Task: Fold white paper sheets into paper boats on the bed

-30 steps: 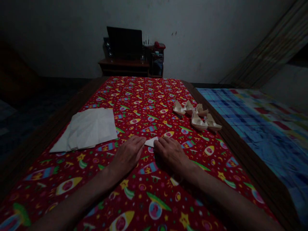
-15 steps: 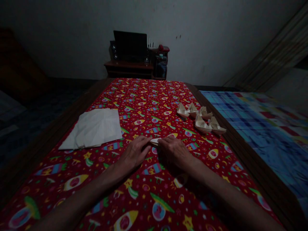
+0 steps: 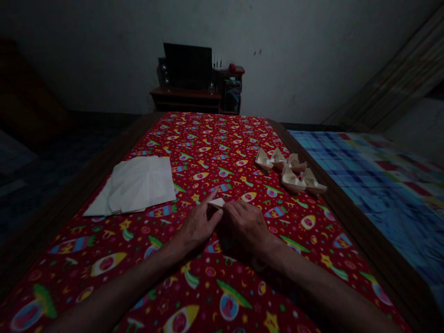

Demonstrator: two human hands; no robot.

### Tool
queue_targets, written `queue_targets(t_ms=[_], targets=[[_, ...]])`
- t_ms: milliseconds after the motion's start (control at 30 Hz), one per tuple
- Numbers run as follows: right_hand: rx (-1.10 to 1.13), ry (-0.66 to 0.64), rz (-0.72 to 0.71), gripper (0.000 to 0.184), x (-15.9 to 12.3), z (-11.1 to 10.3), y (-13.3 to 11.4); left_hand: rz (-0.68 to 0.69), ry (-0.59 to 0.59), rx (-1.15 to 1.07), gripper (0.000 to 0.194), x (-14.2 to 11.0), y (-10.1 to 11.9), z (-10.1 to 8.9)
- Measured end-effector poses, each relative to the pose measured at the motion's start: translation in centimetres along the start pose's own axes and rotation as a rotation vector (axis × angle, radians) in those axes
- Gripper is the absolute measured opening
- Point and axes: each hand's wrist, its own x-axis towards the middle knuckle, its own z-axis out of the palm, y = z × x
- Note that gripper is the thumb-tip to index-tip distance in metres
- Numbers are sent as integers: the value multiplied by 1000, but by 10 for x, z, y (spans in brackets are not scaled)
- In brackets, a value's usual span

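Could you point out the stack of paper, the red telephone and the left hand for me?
Stack of paper (image 3: 140, 185): head view, middle of the top sheet.
Red telephone (image 3: 236, 69): head view, its body.
Left hand (image 3: 197, 225): head view, back of the hand.

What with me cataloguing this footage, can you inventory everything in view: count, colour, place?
Small folded paper: one, white, between the hands
Paper stack: one, white, left on the cloth
Folded paper shapes: apparently five, tan, right on the cloth
Cloth: one, patterned red, on the table
Table: one, brown, centre
Screen: one, black, on the desk
Speakers: two, dark, beside the screen
Desk: one, reddish-brown, by the wall
Telephone: one, red, right of the screen
Plaid bedding: blue, multicoloured beyond, far right
Curtain: striped, upper right
Wall: grey, background
Left side: too dark to itemise
Left hand: one, bare, centre
Right hand: one, bare, centre
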Motion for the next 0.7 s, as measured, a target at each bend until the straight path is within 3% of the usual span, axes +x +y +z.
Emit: queue_targets(t_ms=[233,433,533,700], targets=[[-82,1,-56,11,-2,-2,-1,117,64,152,44,-1,0,-2],[-190,-14,-136,14,-6,-4,3,255,104,256,34,-1,-1,-18],[-141,-98,-191,14,-9,-3,2,258,42,296,26,-3,-3,-20],[-33,-198,-210,12,-13,-1,-2,258,-82,393,28,-8,-9,-18]])
